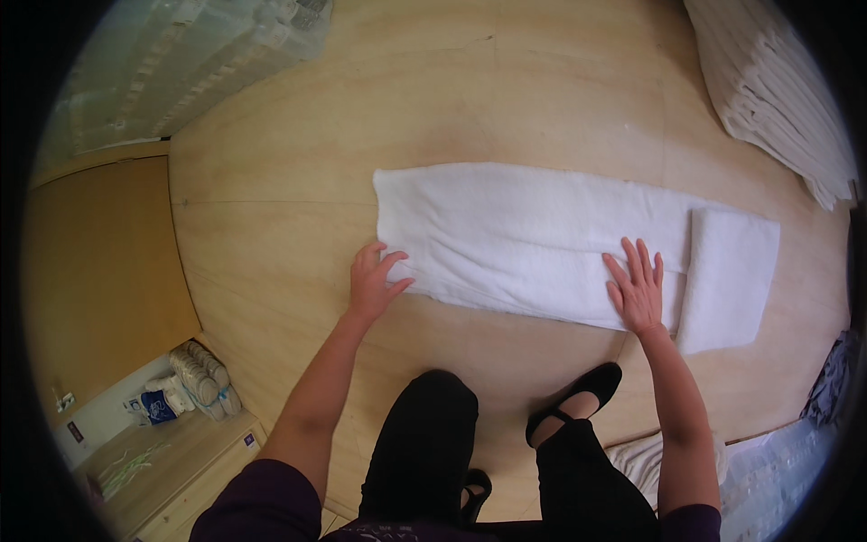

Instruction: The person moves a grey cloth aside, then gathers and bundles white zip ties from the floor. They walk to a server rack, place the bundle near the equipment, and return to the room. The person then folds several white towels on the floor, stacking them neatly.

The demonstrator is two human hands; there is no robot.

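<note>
A white towel (515, 230) lies lengthwise on the wooden floor, with its right end folded over into a thicker flap. At the towel's lower left corner is my left hand (378, 274), its fingers curved and thumb apart around the edge; whether it pinches the cloth I cannot tell. My right hand (637, 288) rests flat with spread fingers on the towel, just left of the folded flap. Wrinkles run across the cloth between the two hands.
A tall stack of folded white towels (765, 88) stands at the upper right. Plastic-wrapped packs (203, 61) fill the upper left. Rolled goods (203, 379) sit on a wooden cabinet (162, 467) at lower left. More white cloth (640, 461) lies at lower right, beside my black shoe (596, 386).
</note>
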